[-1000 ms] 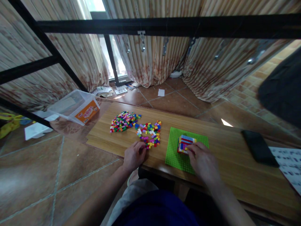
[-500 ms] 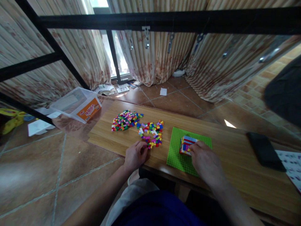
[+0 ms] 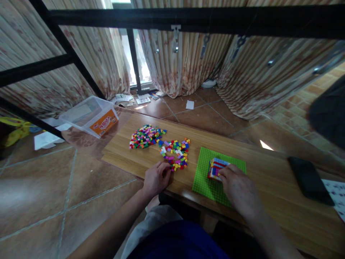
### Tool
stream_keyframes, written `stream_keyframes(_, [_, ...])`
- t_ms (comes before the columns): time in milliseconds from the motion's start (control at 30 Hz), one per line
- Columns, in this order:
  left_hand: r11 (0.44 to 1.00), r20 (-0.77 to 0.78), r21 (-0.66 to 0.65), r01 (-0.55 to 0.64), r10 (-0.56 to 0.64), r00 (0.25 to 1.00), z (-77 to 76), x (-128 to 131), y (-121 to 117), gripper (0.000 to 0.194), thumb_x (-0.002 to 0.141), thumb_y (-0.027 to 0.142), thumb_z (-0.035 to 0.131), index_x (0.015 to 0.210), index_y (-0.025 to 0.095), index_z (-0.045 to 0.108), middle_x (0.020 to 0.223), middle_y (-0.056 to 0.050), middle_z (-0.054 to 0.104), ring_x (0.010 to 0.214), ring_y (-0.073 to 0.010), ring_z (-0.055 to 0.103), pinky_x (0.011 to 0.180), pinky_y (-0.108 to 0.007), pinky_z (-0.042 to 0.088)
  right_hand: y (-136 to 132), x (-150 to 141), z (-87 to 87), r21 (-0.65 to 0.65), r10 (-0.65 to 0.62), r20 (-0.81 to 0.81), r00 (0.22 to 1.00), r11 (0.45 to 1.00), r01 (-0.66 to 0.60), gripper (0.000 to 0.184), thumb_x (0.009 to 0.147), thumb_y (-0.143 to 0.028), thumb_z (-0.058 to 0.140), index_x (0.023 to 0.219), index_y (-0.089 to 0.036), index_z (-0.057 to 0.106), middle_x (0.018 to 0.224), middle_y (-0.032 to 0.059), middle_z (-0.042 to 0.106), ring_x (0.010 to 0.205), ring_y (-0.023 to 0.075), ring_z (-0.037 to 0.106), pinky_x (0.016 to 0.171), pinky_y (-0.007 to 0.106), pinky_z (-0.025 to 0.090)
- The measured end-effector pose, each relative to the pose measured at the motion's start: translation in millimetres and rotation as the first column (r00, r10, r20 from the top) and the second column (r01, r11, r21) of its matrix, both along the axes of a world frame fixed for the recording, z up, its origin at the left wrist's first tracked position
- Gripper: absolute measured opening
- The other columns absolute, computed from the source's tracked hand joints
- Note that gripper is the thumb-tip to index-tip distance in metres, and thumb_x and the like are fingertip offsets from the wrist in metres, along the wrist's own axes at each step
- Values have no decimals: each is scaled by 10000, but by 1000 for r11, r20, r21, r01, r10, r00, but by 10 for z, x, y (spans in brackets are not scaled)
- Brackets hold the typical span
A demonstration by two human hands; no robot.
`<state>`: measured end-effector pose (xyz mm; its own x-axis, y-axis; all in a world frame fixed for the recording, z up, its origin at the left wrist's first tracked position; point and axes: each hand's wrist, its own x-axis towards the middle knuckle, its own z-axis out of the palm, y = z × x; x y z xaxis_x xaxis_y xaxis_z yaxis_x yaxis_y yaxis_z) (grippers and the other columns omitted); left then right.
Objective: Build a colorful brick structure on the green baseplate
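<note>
A small block built of toy bricks (image 3: 216,164), striped in blue, white and red, stands on a green baseplate (image 3: 202,169). My right hand (image 3: 238,185) reaches over the block's right side, fingers pinched together at its top. A small toy brick seems to be at those fingertips, mostly covered by them. My left hand (image 3: 156,177) rests at the table's near edge with thumb and fingers curled together. Its fingertips are beside the near end of the spread loose bricks (image 3: 176,153); whatever they hold is hidden.
A heap of mixed bricks (image 3: 147,136) lies farther left on the wooden table (image 3: 121,154). A clear plastic box (image 3: 88,115) with an orange label stands past the left end. At right lie a black phone-like object (image 3: 309,180) and a printed sheet (image 3: 335,196). A black metal bar (image 3: 188,18) crosses above.
The view has shifted slightly. My right fingers remain at the block; the yellow spot by their tips is now less visible. My left hand has hardly moved.
</note>
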<state>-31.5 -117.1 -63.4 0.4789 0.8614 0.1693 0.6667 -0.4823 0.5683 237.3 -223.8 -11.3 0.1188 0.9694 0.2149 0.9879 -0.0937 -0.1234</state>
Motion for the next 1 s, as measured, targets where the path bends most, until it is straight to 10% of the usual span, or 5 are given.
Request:
stream_keyframes(500, [1000, 1, 22, 8, -8, 1000, -5, -5, -4, 120, 921, 249, 537, 980, 224, 639, 930, -24, 686, 854, -149, 654, 731, -238, 481, -78, 128, -158, 157, -15, -336, 942, 985, 72, 323, 942, -434, 472, 835, -241, 708, 944, 60, 698, 966, 228, 646, 871, 381, 505])
stream_keyframes(1000, [999, -2, 35, 11, -11, 1000, -8, 3, -2, 105, 916, 250, 543, 951, 224, 638, 898, -21, 678, 825, -152, 645, 713, -243, 470, -136, 63, -157, 321, -14, -248, 969, 942, 96, 284, 935, -416, 533, 863, -206, 710, 969, 86, 692, 903, 228, 645, 803, 386, 533])
